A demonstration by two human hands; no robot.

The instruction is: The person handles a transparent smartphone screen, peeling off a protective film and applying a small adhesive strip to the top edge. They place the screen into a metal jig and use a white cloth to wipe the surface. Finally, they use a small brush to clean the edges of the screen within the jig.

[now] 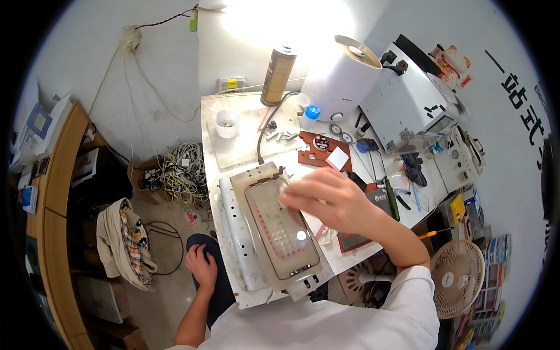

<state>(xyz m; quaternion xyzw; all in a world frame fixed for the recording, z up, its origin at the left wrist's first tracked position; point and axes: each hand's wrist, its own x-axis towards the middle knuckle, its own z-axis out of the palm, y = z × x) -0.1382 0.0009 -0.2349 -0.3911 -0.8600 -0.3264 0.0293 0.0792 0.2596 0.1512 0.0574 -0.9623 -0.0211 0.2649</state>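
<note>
A phone-sized glass panel (282,224) with a dark rim and rounded corners lies on a beige metal bench device (303,284) with slots and holes. Rows of pinkish and pale dots show through it. My right hand (326,197) is over the panel's upper right part, fingers pinched together at a small whitish thing (283,190), partly hidden and too blurred to name. Whether it touches the glass I cannot tell. Away from the table, my left hand (202,266) rests on my dark-trousered knee, fingers spread, holding nothing.
Behind the device stand a white cup (227,123), a spray can (277,76), a blue-capped bottle (310,116) and a white humidifier-like appliance (340,79). A red-brown holder (315,153) and small tools lie to the right. Tangled cables (182,175) fill a box at left; a fan (458,279) stands lower right.
</note>
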